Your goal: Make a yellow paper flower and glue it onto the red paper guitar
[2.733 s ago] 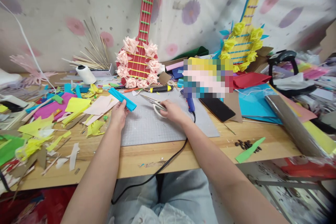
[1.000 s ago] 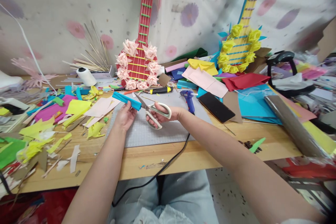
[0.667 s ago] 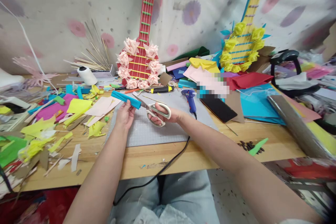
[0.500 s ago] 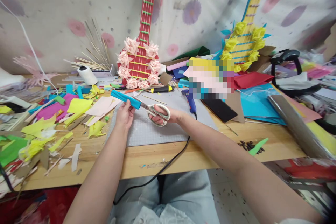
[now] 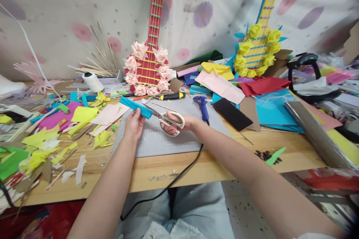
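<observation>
My left hand (image 5: 134, 125) is closed on a folded blue paper strip (image 5: 135, 107), held slanting above the grey cutting mat (image 5: 157, 140). My right hand (image 5: 182, 124) grips white-handled scissors (image 5: 165, 117). Their blades point left and meet the right end of the blue strip. Both hands hover over the mat near the middle of the wooden table (image 5: 174, 166).
A blue glue gun (image 5: 202, 106) lies behind my right hand, its black cord running off the table edge. A black phone (image 5: 232, 114) lies to its right. Paper scraps (image 5: 50, 134) cover the left side. Two paper guitars, a red guitar (image 5: 148, 59) and a yellow guitar (image 5: 256, 48), lean on the wall.
My right hand picked the scissors up off the mat and brought them to the blue strip. My left hand lifted the strip slightly; the blades have closed onto its end.
</observation>
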`<state>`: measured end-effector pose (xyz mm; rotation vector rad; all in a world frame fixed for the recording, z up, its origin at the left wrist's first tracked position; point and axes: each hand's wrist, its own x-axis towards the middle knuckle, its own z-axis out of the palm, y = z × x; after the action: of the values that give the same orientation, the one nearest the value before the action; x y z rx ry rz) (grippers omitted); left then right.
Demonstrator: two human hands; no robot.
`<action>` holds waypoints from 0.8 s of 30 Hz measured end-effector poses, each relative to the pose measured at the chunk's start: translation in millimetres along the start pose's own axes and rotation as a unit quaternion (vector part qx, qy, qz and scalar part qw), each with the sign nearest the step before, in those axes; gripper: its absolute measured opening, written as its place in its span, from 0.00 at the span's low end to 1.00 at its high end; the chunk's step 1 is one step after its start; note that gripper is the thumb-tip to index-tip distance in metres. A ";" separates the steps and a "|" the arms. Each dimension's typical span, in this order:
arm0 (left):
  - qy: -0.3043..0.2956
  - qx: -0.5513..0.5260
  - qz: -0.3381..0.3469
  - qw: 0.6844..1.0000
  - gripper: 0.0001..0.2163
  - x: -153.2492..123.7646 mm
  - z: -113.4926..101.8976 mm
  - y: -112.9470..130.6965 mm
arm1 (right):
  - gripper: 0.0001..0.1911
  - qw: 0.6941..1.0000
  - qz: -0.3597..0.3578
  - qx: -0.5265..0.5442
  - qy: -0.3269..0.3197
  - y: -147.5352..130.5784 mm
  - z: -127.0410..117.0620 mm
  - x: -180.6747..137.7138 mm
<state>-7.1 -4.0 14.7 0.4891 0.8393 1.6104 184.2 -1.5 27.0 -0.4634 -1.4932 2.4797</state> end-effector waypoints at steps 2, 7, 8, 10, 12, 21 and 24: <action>-0.003 0.006 -0.001 1.000 0.04 -0.1 -0.1 -0.6 | 0.30 1.000 0.010 0.001 -0.008 -0.5 -1.0 -2.0; -0.004 0.023 0.000 1.000 0.05 0.2 -0.4 -0.8 | 0.33 0.999 0.022 -0.012 -0.026 -2.0 -4.1 -9.6; -0.008 0.030 0.000 1.000 0.05 -0.1 -0.4 -0.9 | 0.33 0.999 0.021 -0.018 -0.028 -2.3 -5.4 -10.4; -0.021 0.045 -0.005 0.999 0.06 -1.4 0.0 -1.4 | 0.33 0.999 0.019 -0.024 -0.034 -2.6 -8.6 -10.2; -0.040 0.060 -0.017 0.997 0.07 -3.4 0.8 -2.2 | 0.33 0.999 0.017 -0.022 -0.039 -2.7 -12.2 -7.7; -0.063 0.061 -0.053 0.995 0.08 -7.5 3.6 -2.8 | 0.36 0.999 0.009 0.002 -0.037 0.7 -16.1 12.9; -0.062 0.058 -0.053 0.995 0.08 -7.0 3.5 -2.5 | 0.34 1.000 -0.012 0.006 -0.019 2.0 -12.7 14.7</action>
<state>-1.4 -9.7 16.0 0.6115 0.8539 1.4251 175.3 12.9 17.4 -0.3963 -1.4893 2.4913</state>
